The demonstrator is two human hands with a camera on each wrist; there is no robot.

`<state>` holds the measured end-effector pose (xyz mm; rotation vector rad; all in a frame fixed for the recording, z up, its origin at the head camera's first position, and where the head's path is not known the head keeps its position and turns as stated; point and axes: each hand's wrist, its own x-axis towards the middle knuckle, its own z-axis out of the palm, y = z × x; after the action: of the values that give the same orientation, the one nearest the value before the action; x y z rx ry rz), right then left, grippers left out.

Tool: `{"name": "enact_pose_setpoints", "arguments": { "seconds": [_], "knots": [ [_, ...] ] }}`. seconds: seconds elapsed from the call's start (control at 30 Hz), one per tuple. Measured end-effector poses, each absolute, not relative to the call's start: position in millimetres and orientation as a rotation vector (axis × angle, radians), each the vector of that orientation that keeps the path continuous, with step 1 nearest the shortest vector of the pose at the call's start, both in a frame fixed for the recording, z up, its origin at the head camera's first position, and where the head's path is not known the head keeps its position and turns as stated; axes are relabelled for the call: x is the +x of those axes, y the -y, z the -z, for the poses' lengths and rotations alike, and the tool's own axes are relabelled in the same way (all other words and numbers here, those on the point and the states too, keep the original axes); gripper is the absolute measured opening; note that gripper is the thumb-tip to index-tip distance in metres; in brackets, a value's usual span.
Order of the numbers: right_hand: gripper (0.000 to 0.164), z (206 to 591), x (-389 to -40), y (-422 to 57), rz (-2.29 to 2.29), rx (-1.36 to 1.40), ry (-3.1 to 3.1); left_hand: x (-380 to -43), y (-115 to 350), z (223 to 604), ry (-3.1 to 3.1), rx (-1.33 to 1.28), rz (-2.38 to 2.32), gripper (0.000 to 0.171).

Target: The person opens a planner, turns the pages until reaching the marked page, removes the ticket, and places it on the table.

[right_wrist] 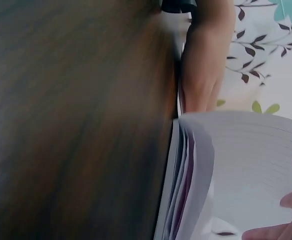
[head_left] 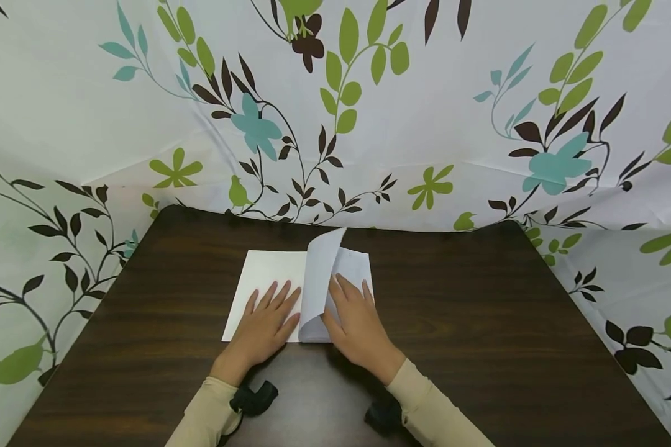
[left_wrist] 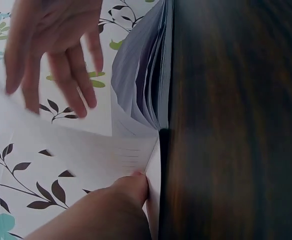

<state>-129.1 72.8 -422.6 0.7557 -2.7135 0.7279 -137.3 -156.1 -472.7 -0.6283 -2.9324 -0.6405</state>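
From the head view, a white notebook lies opened out on my dark wooden table, near the far edge and roughly midway between the left and right edges. My left hand rests flat on the left-hand page, its fingers straight and a little apart. One raised page stands up in a curve between my hands, its top corner reaching toward the table's far edge. My right hand is over the notebook's right side, fingers extended and spread; I cannot tell whether they touch the raised page. Beige sleeves cover my forearms, and a black device sits beside my left wrist. Beyond the table's far edge hangs a white cloth patterned with green, brown and blue leaves. In the left wrist view, turned sideways, my left thumb is near the notebook's fold, the raised page arches beside it, and my right hand shows with fingers loose, wide and holding nothing. In the right wrist view, faint ruled lines cross the raised page, several sheets fan beneath it, and my right fingertips appear at the picture's side, partly cut off.
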Motion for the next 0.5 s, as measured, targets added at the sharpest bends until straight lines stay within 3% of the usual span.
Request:
{"name": "enact_pose_setpoints", "arguments": {
  "seconds": [0.2,0.5],
  "knots": [
    [0.058,424.1,-132.8,-56.3,-0.739,0.820,2.770,-143.1,178.5,458.8,2.939,-0.609,0.822,0.054],
    [0.054,435.0,-125.2,-53.3,-0.640,0.961,2.893,-135.6,229.6,424.3,2.749,-0.009,0.987,0.063]
  ]
}}
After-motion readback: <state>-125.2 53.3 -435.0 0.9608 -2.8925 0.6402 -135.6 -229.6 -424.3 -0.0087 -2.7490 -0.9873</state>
